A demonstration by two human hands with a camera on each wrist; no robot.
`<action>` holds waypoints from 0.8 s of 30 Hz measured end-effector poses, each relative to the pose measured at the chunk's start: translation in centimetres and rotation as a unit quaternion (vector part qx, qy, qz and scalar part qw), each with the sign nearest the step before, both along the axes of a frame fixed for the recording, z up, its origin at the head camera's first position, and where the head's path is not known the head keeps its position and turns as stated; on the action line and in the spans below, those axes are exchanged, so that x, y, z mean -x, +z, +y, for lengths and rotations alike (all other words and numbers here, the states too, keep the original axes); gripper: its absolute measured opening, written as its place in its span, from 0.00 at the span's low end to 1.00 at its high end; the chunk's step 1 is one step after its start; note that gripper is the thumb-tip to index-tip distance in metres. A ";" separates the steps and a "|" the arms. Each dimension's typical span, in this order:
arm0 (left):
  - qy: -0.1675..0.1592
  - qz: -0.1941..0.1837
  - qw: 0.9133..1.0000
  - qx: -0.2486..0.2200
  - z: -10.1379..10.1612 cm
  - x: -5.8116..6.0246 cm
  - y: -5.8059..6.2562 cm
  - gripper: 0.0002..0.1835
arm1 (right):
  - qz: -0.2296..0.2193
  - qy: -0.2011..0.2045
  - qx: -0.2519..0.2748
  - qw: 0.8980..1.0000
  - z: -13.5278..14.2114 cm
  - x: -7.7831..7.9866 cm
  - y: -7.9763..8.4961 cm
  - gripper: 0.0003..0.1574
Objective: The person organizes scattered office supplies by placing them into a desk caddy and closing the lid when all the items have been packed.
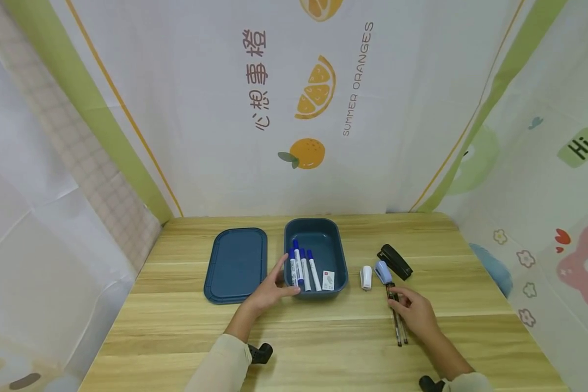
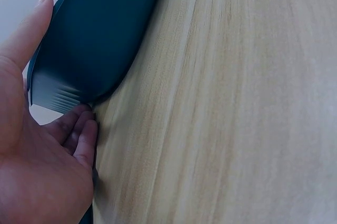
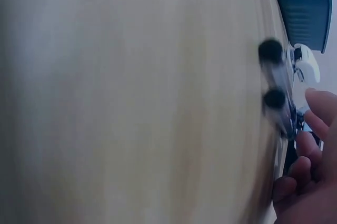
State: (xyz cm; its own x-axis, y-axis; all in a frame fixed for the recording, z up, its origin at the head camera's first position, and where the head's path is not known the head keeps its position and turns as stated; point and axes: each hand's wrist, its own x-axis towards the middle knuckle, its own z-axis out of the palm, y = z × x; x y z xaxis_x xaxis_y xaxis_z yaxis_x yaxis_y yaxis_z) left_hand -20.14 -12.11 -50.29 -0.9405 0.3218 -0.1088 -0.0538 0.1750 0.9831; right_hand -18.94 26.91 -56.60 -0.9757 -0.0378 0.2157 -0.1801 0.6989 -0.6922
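Observation:
A dark blue bin (image 1: 340,245) holds several white markers (image 1: 306,272) with blue caps and a small white packet (image 1: 328,280). My left hand (image 1: 269,291) spans its near left corner, thumb along the front rim; in the left wrist view the fingertips (image 2: 87,129) touch the lower corner. Two slim clear pens (image 1: 397,322) with black ends lie side by side on the table at the right. Over their far part is my right hand (image 1: 416,311), thumb and fingers apart, fingertips right at the pens. The pens' blunt ends (image 3: 274,99) point toward the right wrist camera.
Left of the bin lies its flat blue lid (image 1: 237,265). A white mini stapler (image 1: 366,277), a light blue one (image 1: 383,271) and a larger black stapler (image 1: 394,262) are grouped beyond the pens. A printed curtain (image 1: 201,163) hangs behind the wooden table (image 1: 323,337).

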 end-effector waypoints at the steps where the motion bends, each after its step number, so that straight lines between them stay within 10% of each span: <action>1: -0.001 0.000 1.000 0.000 0.0 0.0 0.0 0.51 | -0.003 0.004 -0.004 1.000 0.1 0.0 0.1 0.18; 13: 0.011 0.006 1.000 0.019 -0.2 1.3 -2.9 0.52 | -0.030 0.039 -0.022 0.999 1.3 -0.1 0.7 0.19; 24: 0.009 0.014 1.000 0.026 -0.2 1.3 -2.8 0.51 | -0.059 0.059 -0.041 0.996 1.5 -0.2 1.5 0.21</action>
